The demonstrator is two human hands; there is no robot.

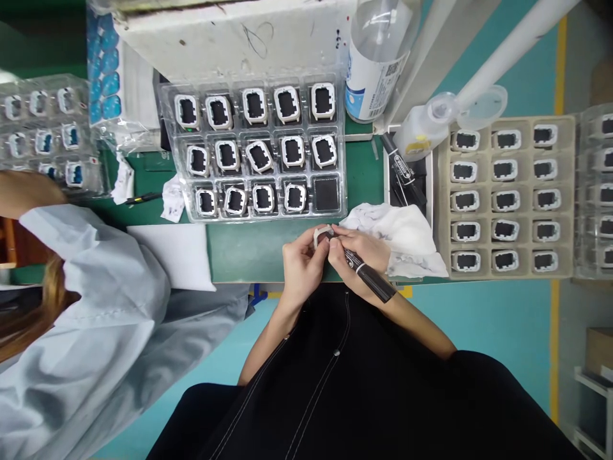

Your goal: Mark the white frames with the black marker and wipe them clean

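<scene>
Close to the table's front edge, my left hand (302, 265) pinches a small white rounded frame (324, 234) between thumb and fingers. My right hand (360, 250) is closed around a black marker pen (371, 276), its thick end slanting down to the right over my wrist. The pen's tip is hidden by my fingers at the frame. Beyond my hands lies a clear plastic tray (258, 216) with similar white frames, dark in the middle, in its pockets. The tray's front right pocket (326, 193) holds no frame.
Right of my hands lies a crumpled white cloth (407, 233). Beyond it are a box of markers (402, 169), a squeeze bottle (424, 131) and a beige tray (522, 271) of frames. A large labelled bottle (376, 70) stands behind. A co-worker's grey sleeve (103, 255) is at left.
</scene>
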